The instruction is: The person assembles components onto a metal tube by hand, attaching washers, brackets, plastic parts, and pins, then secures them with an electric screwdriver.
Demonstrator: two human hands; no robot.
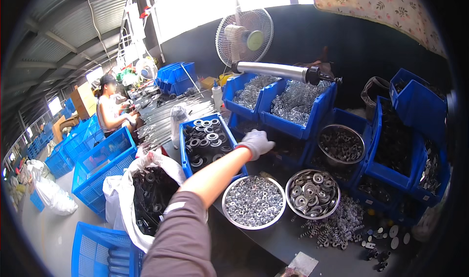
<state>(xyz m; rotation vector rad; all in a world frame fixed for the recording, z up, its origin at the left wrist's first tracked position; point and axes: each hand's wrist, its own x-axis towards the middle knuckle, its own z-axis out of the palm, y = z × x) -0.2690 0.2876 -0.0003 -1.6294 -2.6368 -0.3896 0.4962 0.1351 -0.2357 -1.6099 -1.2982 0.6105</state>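
The left hand, in a pale glove, was stretched toward the far side of the bench, at the front of a dark lower bin that sat beneath two blue bins of small metal parts; whether its fingers were spread, pressed together or pinching something, I could not tell. Left of it stood a blue tray of washers; nearer were a silver bowl of small metal pieces and, to the right, a bowl of discs
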